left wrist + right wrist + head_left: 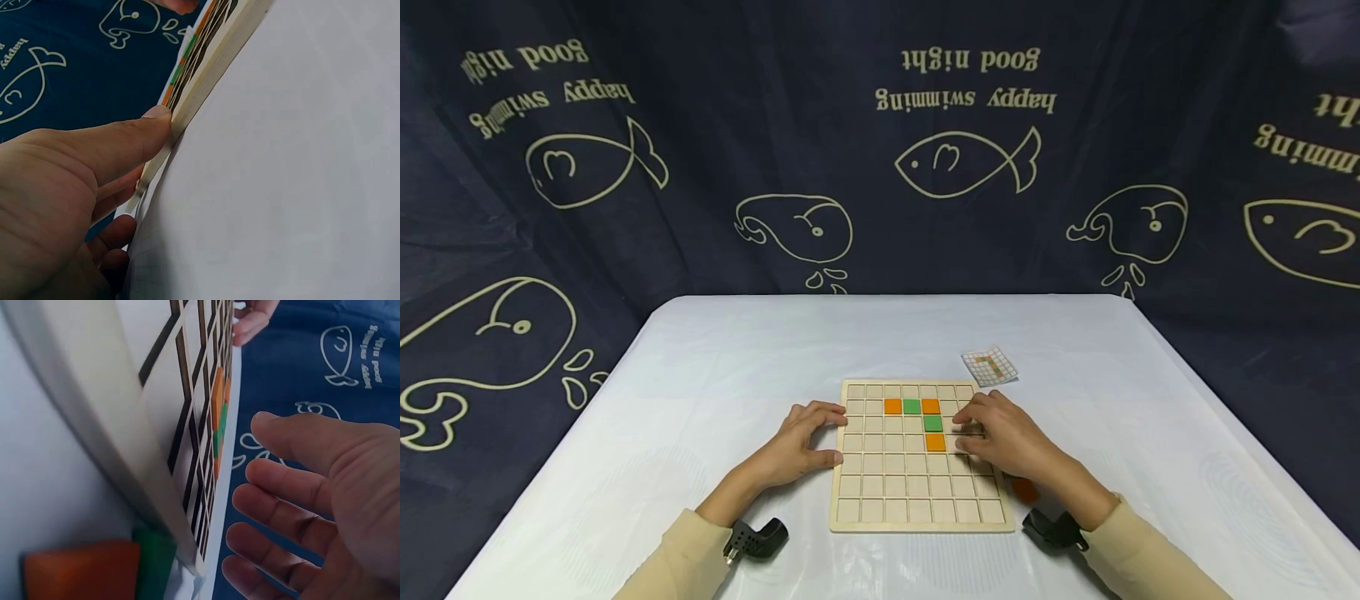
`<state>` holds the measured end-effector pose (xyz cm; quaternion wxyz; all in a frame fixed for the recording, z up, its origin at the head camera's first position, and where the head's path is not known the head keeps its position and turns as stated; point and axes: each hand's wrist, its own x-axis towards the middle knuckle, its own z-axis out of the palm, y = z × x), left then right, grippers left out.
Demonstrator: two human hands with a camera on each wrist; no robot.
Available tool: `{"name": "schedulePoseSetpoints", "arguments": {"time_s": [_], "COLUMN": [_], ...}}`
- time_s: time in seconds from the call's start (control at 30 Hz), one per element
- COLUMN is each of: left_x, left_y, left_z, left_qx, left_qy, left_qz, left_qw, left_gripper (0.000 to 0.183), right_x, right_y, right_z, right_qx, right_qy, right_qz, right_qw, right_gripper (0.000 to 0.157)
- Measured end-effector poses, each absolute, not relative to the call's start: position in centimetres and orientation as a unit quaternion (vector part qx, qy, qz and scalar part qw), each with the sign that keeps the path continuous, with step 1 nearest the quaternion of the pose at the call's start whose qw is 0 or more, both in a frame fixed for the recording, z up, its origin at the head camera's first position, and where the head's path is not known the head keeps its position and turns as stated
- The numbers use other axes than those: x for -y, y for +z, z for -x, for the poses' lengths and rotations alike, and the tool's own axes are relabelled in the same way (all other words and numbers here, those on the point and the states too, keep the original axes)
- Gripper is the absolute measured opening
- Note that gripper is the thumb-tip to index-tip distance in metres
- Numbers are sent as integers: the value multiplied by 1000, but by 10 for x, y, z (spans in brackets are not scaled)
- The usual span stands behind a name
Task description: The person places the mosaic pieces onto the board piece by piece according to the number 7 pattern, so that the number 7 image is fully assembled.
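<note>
A square wooden grid board (895,486) lies on the table. Orange and green square tiles sit in its cells: a row of orange, green (912,407) and orange, then green and orange (936,442) running down from the right end. My left hand (797,444) touches the board's left edge; in the left wrist view its thumb (134,140) lies straight against that edge. My right hand (1011,433) hovers over the board's right side, beside the column of tiles. Its fingers (281,506) are apart and loosely bent, with nothing between them.
A small printed card (990,367) with a grid pattern lies behind the board's far right corner. Loose orange (81,569) and green (153,559) tiles lie beside the board's right edge, partly under my right forearm. A dark patterned cloth (880,242) hangs behind the table.
</note>
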<state>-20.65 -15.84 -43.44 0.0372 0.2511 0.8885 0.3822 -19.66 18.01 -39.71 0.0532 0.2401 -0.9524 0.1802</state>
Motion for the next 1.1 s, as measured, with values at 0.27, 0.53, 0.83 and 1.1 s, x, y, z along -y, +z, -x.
{"name": "schedulePoseSetpoints", "arguments": {"time_s": [0.27,0.53,0.83,1.1], "left_x": [159,158,159,159], "left_y": [-434,-434,-434,-434], "left_z": [206,206,206,207], "left_qx": [-888,-888,-888,-888], "left_qy": [381,381,381,380], "left_qz": [-254,-252,-256,-257], "left_qw": [38,43,38,38], "left_gripper": [46,46,46,45], "right_x": [-191,-199,-211,-218], "right_y": [-398,-397,-399,-404], "right_z": [192,185,177,172], "right_qx": [951,952,956,963], "right_qy": [178,180,170,161], "right_qz": [-241,-236,-224,-205], "right_qw": [76,78,84,70], "right_gripper": [23,23,23,25]}}
